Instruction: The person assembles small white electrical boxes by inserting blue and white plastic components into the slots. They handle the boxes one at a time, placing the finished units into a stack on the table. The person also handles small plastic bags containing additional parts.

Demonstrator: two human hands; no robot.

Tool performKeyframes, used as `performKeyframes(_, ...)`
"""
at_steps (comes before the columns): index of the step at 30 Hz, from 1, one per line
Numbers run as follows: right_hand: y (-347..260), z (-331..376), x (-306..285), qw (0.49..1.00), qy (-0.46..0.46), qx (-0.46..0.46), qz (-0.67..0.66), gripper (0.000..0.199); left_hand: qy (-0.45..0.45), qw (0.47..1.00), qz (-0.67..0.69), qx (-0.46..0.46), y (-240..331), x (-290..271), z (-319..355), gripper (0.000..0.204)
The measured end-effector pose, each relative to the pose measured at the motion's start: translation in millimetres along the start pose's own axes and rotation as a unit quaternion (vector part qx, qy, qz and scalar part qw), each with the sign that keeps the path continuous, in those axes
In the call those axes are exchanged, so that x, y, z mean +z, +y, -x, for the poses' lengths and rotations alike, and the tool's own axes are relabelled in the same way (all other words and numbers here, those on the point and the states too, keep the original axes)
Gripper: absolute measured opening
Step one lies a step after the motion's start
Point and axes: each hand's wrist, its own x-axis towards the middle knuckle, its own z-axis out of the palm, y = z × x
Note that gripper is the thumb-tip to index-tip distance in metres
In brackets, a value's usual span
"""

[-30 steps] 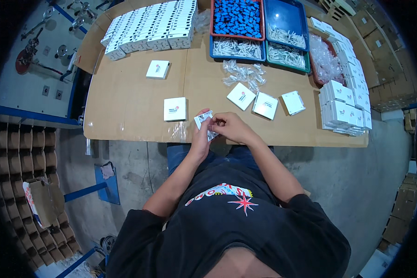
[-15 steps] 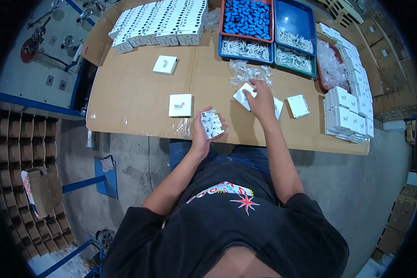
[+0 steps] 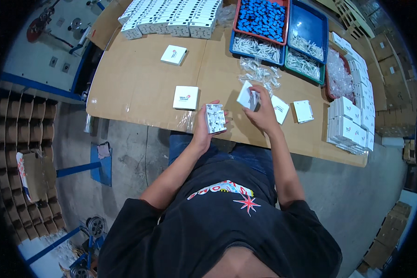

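Observation:
My left hand is closed around the edges of a white plastic housing, its moulded inner side facing up. To the right, my right hand pinches a white square cover between thumb and fingers, tilted up off the table. Another printed white cover lies flat just beside the right hand, partly behind it. Farther right is a white square piece with small tabs on its edge. A closed white square unit rests left of my left hand, and a similar unit sits beyond it.
Rows of white units stand at the back left. A red tray of blue parts is stacked over a blue tray of white pieces. Small clear bags lie before the trays. White covers are stacked at the right edge.
My right hand has raised the white cover off the table and tipped it steeply. The housing in my left hand has turned more upright in view. The whole view has shifted slightly.

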Motion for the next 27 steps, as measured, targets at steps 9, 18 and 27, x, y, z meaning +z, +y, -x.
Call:
performKeyframes(9, -53, 30, -6, 0.960, -0.041, -0.026, -0.276, 0.079, -0.016, 1.000, 0.012, -0.024, 23, 15, 9, 0.065)
performKeyframes(18, -76, 30, 0, 0.972, -0.126, -0.081, -0.182, 0.074, -0.014, 0.999, 0.038, -0.029, 21, 18, 16, 0.055)
performKeyframes(27, -77, 31, 7, 0.978, -0.132, -0.099, -0.128, 0.074, -0.007, 1.000, 0.016, -0.026, 13, 16, 13, 0.057)
